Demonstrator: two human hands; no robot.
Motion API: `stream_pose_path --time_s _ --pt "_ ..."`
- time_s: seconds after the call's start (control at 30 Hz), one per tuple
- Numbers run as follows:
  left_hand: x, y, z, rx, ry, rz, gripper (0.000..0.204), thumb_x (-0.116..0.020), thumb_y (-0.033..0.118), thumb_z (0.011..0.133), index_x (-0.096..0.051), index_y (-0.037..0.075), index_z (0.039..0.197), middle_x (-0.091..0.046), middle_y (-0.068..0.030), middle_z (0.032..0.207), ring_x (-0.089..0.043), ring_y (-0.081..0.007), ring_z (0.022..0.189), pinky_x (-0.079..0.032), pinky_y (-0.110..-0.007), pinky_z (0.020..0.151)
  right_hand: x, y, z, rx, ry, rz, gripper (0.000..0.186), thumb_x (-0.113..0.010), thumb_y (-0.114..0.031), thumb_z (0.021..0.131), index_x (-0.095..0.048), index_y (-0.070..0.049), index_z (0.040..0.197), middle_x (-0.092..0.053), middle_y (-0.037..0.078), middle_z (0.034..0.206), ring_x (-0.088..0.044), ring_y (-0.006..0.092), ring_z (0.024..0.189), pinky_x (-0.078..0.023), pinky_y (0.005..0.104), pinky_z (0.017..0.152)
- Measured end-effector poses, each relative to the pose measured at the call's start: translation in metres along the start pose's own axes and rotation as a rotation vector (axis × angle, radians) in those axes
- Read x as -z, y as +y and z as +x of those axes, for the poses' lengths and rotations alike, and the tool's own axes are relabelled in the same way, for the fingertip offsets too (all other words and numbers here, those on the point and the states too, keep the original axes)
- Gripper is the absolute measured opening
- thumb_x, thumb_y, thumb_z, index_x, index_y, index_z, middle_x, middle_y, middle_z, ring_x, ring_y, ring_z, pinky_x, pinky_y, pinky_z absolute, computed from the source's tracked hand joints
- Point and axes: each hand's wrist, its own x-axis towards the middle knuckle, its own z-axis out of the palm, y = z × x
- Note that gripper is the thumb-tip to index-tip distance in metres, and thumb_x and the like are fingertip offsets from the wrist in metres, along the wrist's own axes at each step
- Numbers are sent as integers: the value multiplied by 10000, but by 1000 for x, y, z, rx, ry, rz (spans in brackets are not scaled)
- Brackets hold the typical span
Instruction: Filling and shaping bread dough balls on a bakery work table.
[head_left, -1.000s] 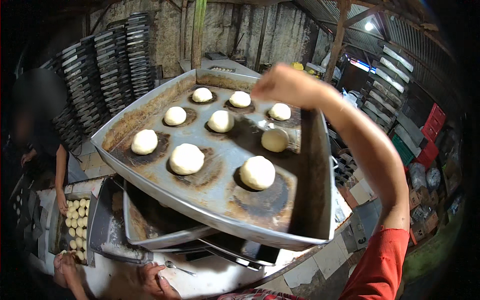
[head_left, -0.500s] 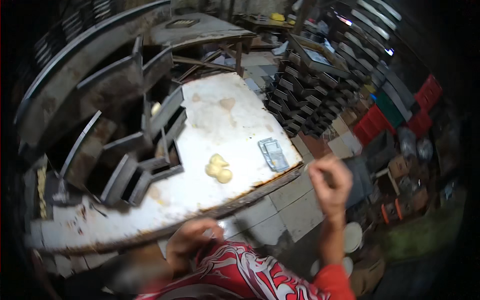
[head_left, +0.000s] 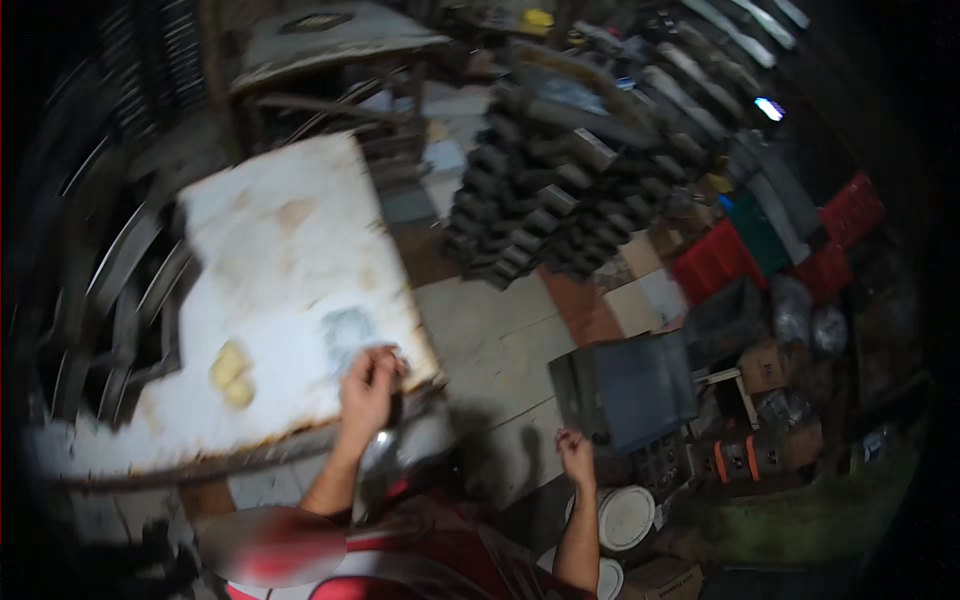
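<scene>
My left hand (head_left: pixel 367 388) is over the near right corner of the white-topped table (head_left: pixel 240 250), its fingers partly stretched out and apart. No object shows in it. Just beyond its fingertips lie flat, bluish-grey rectangular pieces (head_left: pixel 347 332), too blurred to name. Farther left on the tabletop sit pale yellow lumps (head_left: pixel 232 375) that look like dough. Off the table to the right, my right hand (head_left: pixel 575 458) hangs above the floor near a white round lid (head_left: pixel 627 518). Motion smears its fingers, and I cannot make out anything in them.
Dark metal frames (head_left: pixel 130 270) crowd the table's left side. A tall stack of dark angled metal pieces (head_left: pixel 540 200) stands beyond the right edge. Right of the tiled floor (head_left: pixel 490 340) are a grey bin (head_left: pixel 630 390), red crates (head_left: pixel 715 255) and cardboard boxes (head_left: pixel 765 365).
The view has swung right, so the table now sits farther left. My left hand has come up over the table corner beside the flat pieces. My right hand has dropped lower and away from the table.
</scene>
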Motion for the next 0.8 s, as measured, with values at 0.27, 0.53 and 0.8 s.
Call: stream_pose_path --time_s 0.27,0.53,0.8 --pt "-189 -3 54 -62 -497 121 288 -558 -3 849 -514 0 1133 -626 -102 1008 -607 -177 927 -469 -296 806 111 9 119 -435 136 -401 761 -706 -231 742 -314 42 1335 -84 363 1407 -244 508 1268 -281 446 1047" --pt "-193 -30 93 247 -117 261 276 -505 109 914 -509 -41 1146 -629 -88 1007 -583 -134 941 -452 -268 841 163 -220 507 900 652 -688 567 -589 -284 864 -407 46 1288 -405 221 1341 -326 349 1282 -234 422 1076" --pt "-158 12 28 308 661 222 321 -511 211 929 -524 -21 1150 -623 -96 1059 -570 -161 1004 -438 -292 879 94 -375 647 580 302 -1104 632 -565 -461 855 -423 -45 1309 -420 174 1340 -383 328 1250 -321 446 1006"
